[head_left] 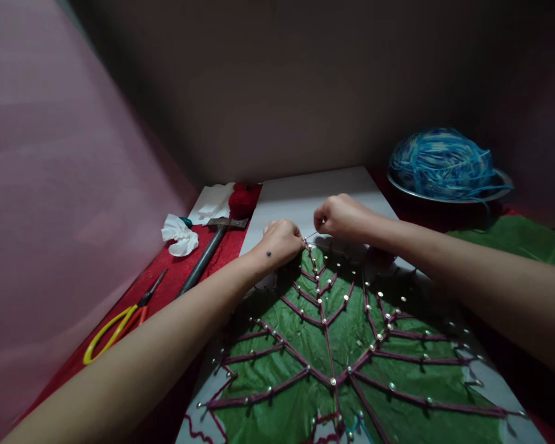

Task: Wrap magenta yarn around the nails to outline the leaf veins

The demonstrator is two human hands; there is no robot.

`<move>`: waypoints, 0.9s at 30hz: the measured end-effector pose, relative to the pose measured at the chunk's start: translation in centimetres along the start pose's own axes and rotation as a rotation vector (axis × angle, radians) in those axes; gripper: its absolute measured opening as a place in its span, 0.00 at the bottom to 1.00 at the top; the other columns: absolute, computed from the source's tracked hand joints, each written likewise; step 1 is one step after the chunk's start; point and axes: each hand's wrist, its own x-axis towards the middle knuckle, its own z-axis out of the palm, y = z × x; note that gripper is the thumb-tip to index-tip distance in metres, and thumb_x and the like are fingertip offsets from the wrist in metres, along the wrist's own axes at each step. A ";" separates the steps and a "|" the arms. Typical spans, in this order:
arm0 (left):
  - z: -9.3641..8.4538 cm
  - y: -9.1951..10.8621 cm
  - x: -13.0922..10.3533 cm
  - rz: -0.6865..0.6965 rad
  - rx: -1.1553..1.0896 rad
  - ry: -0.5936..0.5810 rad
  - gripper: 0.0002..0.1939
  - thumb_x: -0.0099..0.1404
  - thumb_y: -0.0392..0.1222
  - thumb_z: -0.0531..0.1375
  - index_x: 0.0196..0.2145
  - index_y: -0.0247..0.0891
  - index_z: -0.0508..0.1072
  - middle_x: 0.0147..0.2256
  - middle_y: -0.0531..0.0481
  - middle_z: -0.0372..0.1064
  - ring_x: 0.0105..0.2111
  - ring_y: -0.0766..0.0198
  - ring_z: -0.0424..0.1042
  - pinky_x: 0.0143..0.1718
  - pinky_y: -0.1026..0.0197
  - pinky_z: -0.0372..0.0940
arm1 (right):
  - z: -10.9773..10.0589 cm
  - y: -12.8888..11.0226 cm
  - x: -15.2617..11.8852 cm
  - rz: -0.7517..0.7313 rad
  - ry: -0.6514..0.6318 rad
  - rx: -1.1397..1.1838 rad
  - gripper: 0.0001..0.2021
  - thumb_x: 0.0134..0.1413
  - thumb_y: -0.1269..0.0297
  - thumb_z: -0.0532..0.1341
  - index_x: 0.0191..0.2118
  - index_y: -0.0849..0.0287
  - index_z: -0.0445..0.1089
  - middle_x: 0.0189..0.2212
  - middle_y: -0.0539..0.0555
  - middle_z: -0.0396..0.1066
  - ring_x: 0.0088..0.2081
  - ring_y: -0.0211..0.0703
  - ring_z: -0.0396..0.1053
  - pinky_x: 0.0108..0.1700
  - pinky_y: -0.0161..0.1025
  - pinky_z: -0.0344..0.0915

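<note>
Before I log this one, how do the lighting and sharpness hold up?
Head view throughout: dim, with the wall darkening toward the upper right; small glints on the nail heads; left hand and right hand readable, but the thread between them faint; blue yarn looks soft; forearms appear stretched toward the edges.

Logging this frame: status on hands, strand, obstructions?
Left hand at farthest nail. Right hand pinching strand, stretched toward that nail. Nothing visibly blocking the strand; hammer off left.

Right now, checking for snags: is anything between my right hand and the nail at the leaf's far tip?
Nothing visible blocks your right hand; only a thin yarn strand spans the gap to the nail, beside your left hand.
</note>
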 end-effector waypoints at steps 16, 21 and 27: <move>0.2 -2.1 0.0 0.182 -0.088 0.001 0.06 0.54 0.37 0.59 0.28 0.35 0.76 0.24 0.52 0.70 0.26 0.67 0.66 0.29 0.65 0.57 | 0.2 -1.4 -4.6 -0.233 -0.110 -0.351 0.15 0.44 0.73 0.54 0.33 0.55 0.77 0.26 0.58 0.74 0.24 0.41 0.65 0.24 0.39 0.43; 0.2 -1.7 0.5 0.243 0.028 0.057 0.05 0.53 0.34 0.60 0.27 0.35 0.77 0.28 0.50 0.72 0.33 0.64 0.67 0.36 0.64 0.60 | 0.2 -1.4 -4.5 -0.241 -0.117 -0.337 0.14 0.44 0.73 0.54 0.32 0.55 0.77 0.25 0.57 0.74 0.24 0.40 0.64 0.24 0.39 0.43; -0.7 -1.0 0.6 0.253 0.183 -0.056 0.07 0.55 0.33 0.59 0.31 0.34 0.78 0.28 0.49 0.71 0.32 0.63 0.66 0.35 0.62 0.59 | -0.4 -1.4 -4.0 -0.178 -0.139 -0.202 0.15 0.43 0.73 0.54 0.32 0.54 0.77 0.24 0.54 0.73 0.23 0.38 0.63 0.25 0.37 0.47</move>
